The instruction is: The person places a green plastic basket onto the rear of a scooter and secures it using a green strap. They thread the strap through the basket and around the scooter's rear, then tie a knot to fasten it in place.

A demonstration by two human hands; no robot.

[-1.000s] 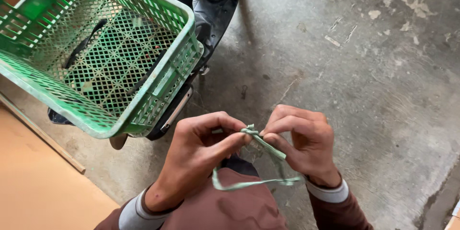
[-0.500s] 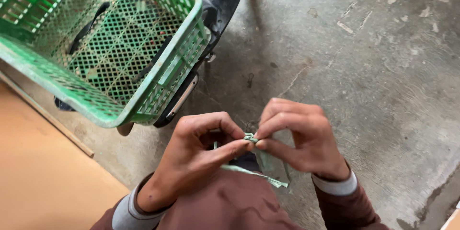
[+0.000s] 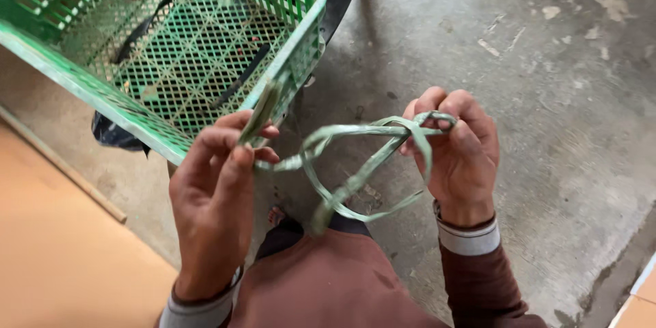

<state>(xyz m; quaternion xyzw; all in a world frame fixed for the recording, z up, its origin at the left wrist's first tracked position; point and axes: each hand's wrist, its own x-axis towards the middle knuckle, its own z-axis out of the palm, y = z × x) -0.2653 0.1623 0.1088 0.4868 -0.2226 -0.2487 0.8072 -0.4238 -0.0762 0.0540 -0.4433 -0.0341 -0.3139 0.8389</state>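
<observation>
Green strap (image 3: 355, 164) hangs looped between your two hands, above your brown-clad lap. Your left hand (image 3: 215, 191) pinches one end between thumb and fingers, the tip poking up past them. Your right hand (image 3: 454, 150) pinches the crossed loops at the other side, fingers pressed together. Beyond your left grip sits a green mesh basket (image 3: 301, 34); beyond your right, stained concrete floor (image 3: 547, 82).

Stained grey concrete floor (image 3: 547, 130) in daylight, orange board (image 3: 55, 260) at left.
</observation>
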